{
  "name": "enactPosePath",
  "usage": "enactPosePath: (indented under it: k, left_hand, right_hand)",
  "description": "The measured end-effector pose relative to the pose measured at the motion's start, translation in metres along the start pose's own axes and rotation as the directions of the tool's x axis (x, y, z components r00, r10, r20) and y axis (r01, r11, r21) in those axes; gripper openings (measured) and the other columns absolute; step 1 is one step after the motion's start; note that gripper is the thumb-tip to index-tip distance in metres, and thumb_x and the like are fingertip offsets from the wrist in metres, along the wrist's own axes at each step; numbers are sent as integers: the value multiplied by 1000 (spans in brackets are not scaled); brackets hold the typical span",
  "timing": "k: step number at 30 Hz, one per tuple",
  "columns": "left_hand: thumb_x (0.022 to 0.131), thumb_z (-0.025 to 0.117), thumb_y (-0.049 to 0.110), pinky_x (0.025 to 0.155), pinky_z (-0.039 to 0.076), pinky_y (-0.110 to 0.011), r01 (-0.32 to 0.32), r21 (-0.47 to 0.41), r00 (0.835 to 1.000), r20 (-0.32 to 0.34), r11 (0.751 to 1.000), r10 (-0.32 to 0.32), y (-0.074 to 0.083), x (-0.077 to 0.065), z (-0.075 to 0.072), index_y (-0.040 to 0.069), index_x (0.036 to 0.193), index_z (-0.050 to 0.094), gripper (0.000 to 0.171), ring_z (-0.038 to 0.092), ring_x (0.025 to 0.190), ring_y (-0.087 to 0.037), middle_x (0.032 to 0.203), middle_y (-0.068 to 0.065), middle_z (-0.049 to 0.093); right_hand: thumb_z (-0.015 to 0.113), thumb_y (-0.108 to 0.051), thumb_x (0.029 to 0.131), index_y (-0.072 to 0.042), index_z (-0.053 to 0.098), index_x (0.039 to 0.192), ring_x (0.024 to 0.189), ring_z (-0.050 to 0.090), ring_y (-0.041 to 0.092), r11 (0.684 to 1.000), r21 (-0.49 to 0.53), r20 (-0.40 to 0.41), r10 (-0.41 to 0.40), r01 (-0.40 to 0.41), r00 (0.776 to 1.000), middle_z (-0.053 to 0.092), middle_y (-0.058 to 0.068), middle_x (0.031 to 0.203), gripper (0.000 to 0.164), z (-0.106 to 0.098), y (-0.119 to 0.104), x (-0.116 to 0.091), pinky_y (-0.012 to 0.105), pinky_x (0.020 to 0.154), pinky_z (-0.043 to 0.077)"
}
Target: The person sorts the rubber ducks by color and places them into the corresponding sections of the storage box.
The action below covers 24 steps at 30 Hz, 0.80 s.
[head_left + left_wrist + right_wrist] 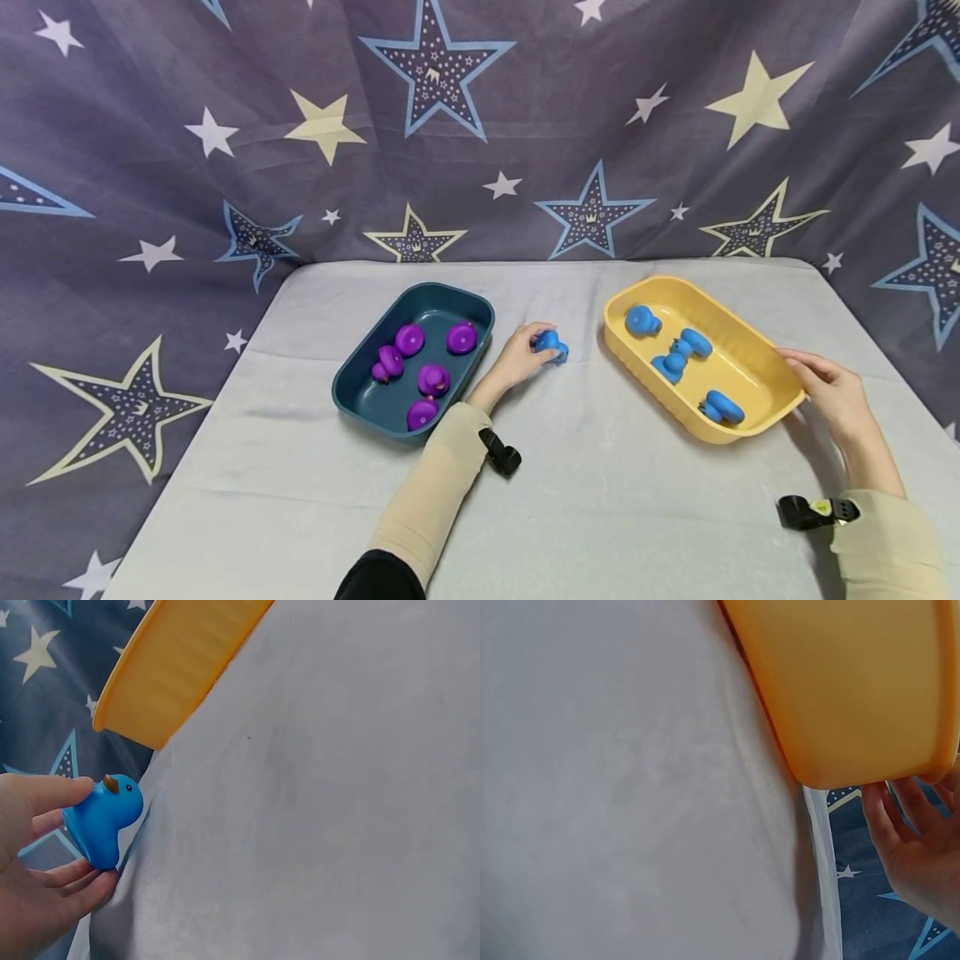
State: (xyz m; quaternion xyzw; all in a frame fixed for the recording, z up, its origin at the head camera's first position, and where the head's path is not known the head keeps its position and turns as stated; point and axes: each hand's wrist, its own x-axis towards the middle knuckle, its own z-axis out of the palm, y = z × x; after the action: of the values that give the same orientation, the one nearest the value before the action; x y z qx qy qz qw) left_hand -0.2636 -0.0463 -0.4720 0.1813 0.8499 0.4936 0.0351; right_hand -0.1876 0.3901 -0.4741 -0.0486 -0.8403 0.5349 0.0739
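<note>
My left hand [517,357] pinches a blue rubber duck [551,343] between thumb and fingers, in the space between two trays. The left wrist view shows the duck's [109,817] brown beak and one eye. At the right, my right hand [836,396] holds the near right end of a yellow tray [652,396], with fingers against its outer end wall in the right wrist view. Inside that tray lie several blue ducks [724,407], some tipped over. A dark green tray [360,427] to the left bears several purple ducks [433,380].
A white cloth [600,500] covers the table. Behind it hangs a grey curtain [510,225] printed with stars. My left forearm passes close to the green tray's right side.
</note>
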Motion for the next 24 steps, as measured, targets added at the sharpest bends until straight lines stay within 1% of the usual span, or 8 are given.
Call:
enactPosePath:
  k: [2,3,6,10,13,18,20,24]
  left_hand:
    - [81,65,23,81,45,-29,0,-9,1000,-12,1000,0,2,-1,0,13,120,53,41,52,95,-20,114,-12,50]
    - [81,65,17,84,44,-32,31,-10,999,-13,999,-31,14,-6,-2,9,119,53,40,52,97,-24,115,-15,50]
    - [81,64,11,84,45,-34,27,-17,999,-29,999,-28,20,-8,-2,5,120,52,41,52,96,-26,112,-17,50]
    - [82,63,10,86,44,-35,28,-13,999,-37,1000,-29,25,-10,-3,4,120,51,41,52,97,-27,111,-18,49]
    - [82,63,11,87,43,-33,30,-19,999,-37,999,-31,28,-9,-3,6,121,51,41,51,99,-26,112,-18,49]
    - [82,63,13,86,43,-29,29,-19,999,-37,999,-30,34,-9,-3,7,121,51,41,51,100,-25,112,-16,49]
    - [82,63,13,86,43,-28,31,-22,999,-37,999,-32,36,-9,-3,7,121,51,41,51,100,-24,112,-16,48]
    - [82,64,13,85,44,-25,24,-35,999,-42,999,-25,41,-9,-2,8,121,51,42,51,100,-23,112,-15,48]
  right_hand:
    - [51,-39,87,-14,57,119,86,46,-15,1000,-4,3,3,-3,1000,52,-32,93,41,0,-3,-1,2,67,38]
    - [51,-39,87,-14,57,119,86,46,-15,1000,-6,5,8,-8,1000,52,-33,92,40,1,-6,-3,2,67,37]
    - [51,-38,88,-17,59,117,85,46,-16,1000,1,2,24,-24,1000,52,-33,91,37,3,-17,-7,1,67,37]
    - [50,-33,89,-17,60,116,84,46,-15,999,30,15,24,-25,1000,52,-32,90,32,4,-34,-15,2,65,37]
    - [49,-30,90,-16,60,115,83,46,-15,999,40,16,26,-27,1000,52,-32,89,31,5,-40,-17,2,65,37]
    - [50,-38,88,-21,60,115,85,46,-15,1000,0,-2,29,-29,1000,52,-32,90,33,4,-23,-10,2,66,37]
    - [51,-40,87,-20,60,116,85,46,-15,1000,-2,1,18,-18,1000,52,-32,92,36,3,-13,-6,2,67,38]
    - [52,-39,87,-12,56,119,87,47,-14,1000,26,-2,8,-8,1000,53,-30,94,42,1,0,-1,1,68,37]
